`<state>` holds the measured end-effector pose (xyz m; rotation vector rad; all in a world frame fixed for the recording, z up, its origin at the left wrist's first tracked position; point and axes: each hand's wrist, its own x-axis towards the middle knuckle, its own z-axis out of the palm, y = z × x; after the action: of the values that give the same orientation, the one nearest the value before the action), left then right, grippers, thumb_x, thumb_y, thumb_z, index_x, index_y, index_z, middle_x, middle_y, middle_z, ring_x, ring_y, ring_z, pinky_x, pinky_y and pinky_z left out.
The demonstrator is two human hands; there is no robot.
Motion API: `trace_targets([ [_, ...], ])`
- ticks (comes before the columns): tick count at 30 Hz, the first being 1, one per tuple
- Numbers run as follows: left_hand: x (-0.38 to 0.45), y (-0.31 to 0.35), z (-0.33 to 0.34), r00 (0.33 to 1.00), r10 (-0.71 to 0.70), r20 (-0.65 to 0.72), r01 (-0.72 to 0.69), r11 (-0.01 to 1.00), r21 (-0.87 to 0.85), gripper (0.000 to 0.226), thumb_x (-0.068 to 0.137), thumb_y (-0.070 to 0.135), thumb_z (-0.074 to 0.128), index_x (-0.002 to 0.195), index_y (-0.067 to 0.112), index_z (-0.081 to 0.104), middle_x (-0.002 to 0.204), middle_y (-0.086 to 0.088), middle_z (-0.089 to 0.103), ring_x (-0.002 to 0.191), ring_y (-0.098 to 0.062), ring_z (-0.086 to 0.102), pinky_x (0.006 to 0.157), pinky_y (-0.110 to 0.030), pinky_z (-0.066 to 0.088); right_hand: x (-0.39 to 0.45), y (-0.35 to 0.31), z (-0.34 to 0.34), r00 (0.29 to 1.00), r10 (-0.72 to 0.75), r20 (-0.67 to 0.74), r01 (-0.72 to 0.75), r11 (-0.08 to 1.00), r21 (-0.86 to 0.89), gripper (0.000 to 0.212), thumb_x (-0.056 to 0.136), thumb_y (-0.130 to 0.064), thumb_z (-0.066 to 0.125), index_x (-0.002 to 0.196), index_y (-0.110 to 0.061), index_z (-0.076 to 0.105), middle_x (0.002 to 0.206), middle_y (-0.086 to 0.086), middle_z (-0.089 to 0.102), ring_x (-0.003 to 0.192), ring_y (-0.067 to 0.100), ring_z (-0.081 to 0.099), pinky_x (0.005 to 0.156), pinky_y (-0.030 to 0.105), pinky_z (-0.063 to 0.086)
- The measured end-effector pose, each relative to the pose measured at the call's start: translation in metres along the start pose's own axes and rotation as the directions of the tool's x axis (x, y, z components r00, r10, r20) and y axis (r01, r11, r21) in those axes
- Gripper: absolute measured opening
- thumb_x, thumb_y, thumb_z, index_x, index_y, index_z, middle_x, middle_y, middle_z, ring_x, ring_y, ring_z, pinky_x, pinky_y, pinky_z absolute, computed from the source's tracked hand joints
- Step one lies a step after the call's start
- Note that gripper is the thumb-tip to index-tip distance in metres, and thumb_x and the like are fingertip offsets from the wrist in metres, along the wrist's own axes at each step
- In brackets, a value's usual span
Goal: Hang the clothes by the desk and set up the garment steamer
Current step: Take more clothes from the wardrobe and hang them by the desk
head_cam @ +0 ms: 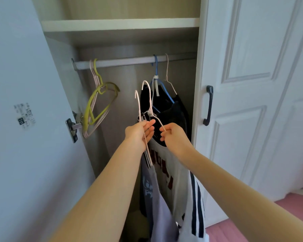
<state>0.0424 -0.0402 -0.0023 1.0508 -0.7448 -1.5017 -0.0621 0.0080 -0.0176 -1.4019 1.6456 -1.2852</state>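
Left hand: the left hand [140, 132] pinches the necks of white hangers [148, 102] between thumb and fingers, hooks pointing up toward 12 o'clock, so they stay bunched and free of the rod.
Right hand: the right hand [171, 135] grips a hanger's shoulder wire at 3 o'clock of the left, steadying the garment's weight.
Clothes: a white shirt with dark side stripes [180, 186] and a grey printed shirt [153, 194] hang below the hands toward 6 o'clock, off the rod.
Closet rod: the rod [122, 62] runs at 12 o'clock; a blue hanger [157, 74] with dark clothing stays hooked there.
Spare hangers: yellow and pink hangers [98, 103] hang at 9 o'clock, bare.
Stage: likely carrying the clothes out; desk and steamer are not visible.
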Motion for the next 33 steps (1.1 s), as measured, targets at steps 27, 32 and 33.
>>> trace_targets([
  [27,-0.337,-0.019,-0.102,0.938,-0.037,0.346,0.143,0.947,-0.287,0.035,0.1,0.012,0.037,0.131,0.001,0.048,0.125,-0.016,0.06,0.12,-0.026,0.057,0.102,-0.035,0.045,-0.36,-0.057,-0.017,0.994,-0.105,-0.035,0.096,0.976,-0.194,0.019,0.1,-0.022,0.039,0.098,-0.017,0.058,0.085,-0.002,0.07,0.077,0.008,0.065,0.071,0.024,0.053],
  [32,-0.372,-0.028,-0.123,0.932,-0.129,0.338,0.236,0.924,-0.299,0.032,0.098,0.014,0.04,0.123,-0.001,0.054,0.125,-0.015,0.062,0.121,-0.029,0.056,0.108,-0.041,0.039,-0.404,-0.067,-0.016,0.999,0.024,-0.027,-0.028,0.988,-0.154,0.021,0.1,-0.017,0.039,0.094,-0.015,0.059,0.077,0.003,0.072,0.073,0.011,0.067,0.066,0.019,0.051],
  [33,-0.378,-0.032,-0.129,0.931,-0.14,0.337,0.242,0.929,-0.281,0.033,0.098,0.014,0.04,0.124,0.0,0.054,0.125,-0.015,0.062,0.122,-0.028,0.054,0.109,-0.041,0.038,-0.413,-0.068,-0.016,0.998,0.051,-0.021,-0.053,0.989,-0.14,0.021,0.1,-0.015,0.039,0.093,-0.014,0.059,0.076,0.005,0.072,0.071,0.012,0.068,0.062,0.017,0.049],
])
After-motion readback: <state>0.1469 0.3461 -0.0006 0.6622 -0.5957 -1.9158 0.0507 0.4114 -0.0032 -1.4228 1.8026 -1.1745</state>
